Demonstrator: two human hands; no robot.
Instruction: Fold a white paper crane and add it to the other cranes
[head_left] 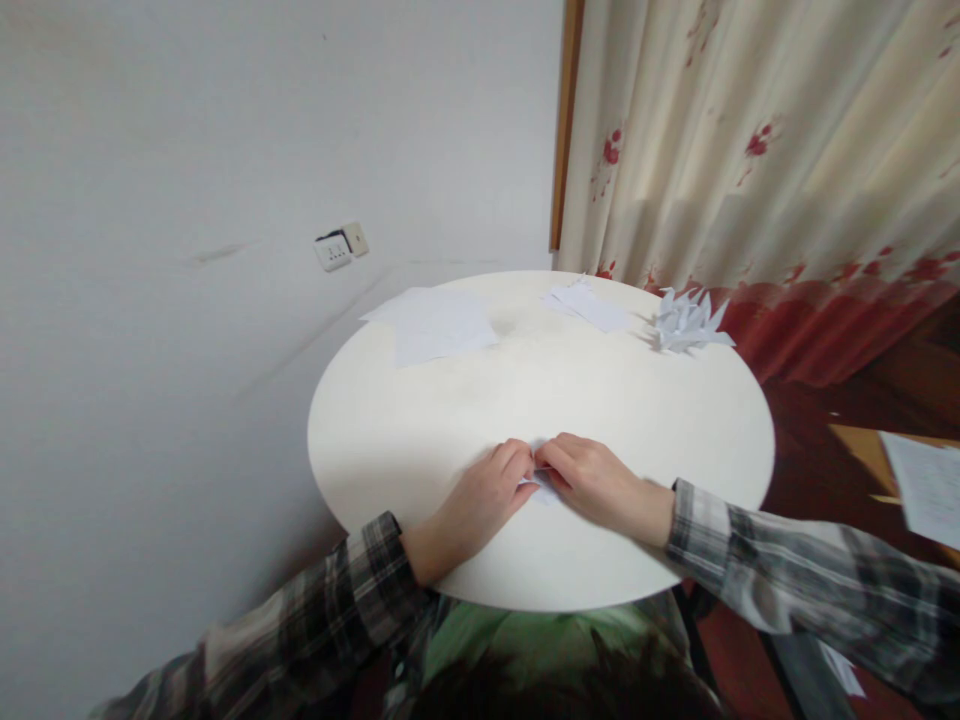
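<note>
A small piece of white paper (541, 486) lies on the round white table (420, 420) near its front edge, mostly hidden under my hands. My left hand (480, 498) and my right hand (592, 480) meet over it, fingertips together, fingers curled and pinching the paper between them. Both sleeves are plaid.
A stack of white sheets (435, 325) lies at the back left of the table, more sheets (589, 305) at the back middle, and a pile of folded paper figures (686, 322) at the back right. A flowered curtain (750, 150) hangs behind; a wall socket (341, 245) sits on the left wall.
</note>
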